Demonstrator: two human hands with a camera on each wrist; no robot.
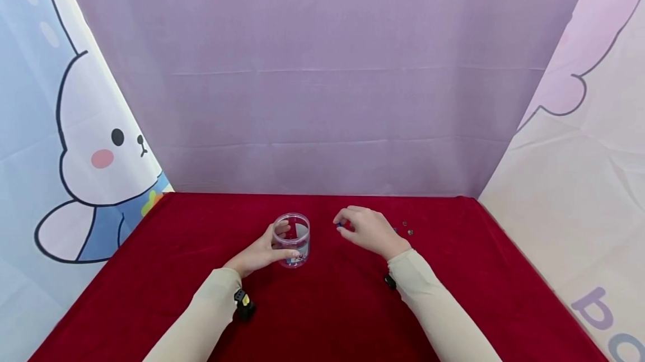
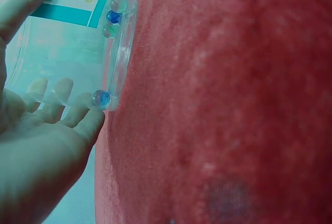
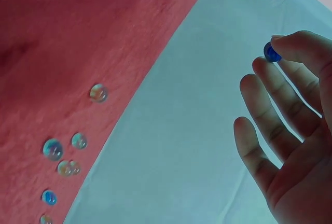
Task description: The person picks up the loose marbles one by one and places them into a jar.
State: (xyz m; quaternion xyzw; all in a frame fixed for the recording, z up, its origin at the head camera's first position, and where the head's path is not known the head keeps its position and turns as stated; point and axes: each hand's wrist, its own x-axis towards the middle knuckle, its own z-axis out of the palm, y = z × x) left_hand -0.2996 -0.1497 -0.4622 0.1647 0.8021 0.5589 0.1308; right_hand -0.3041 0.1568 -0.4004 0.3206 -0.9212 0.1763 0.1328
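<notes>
My left hand [image 1: 261,253] grips a clear plastic jar [image 1: 292,244] from its left side, thumb in front and fingers behind. The jar is uncapped and carries a label [image 2: 72,6] with coloured dots. A few marbles, one of them deep blue [image 2: 113,16], lie at its bottom in the left wrist view. To the right of the jar, my right hand [image 1: 370,231] pinches a dark blue marble [image 3: 272,52] between thumb and fingertip. Its other fingers [image 3: 264,99] are spread.
Several loose marbles [image 3: 53,149], mostly clear with coloured swirls, lie on the red cloth [image 1: 322,317] to the right of my right hand. A purple curtain [image 1: 322,82] hangs behind the table, with printed cloths [image 1: 569,194] at both sides.
</notes>
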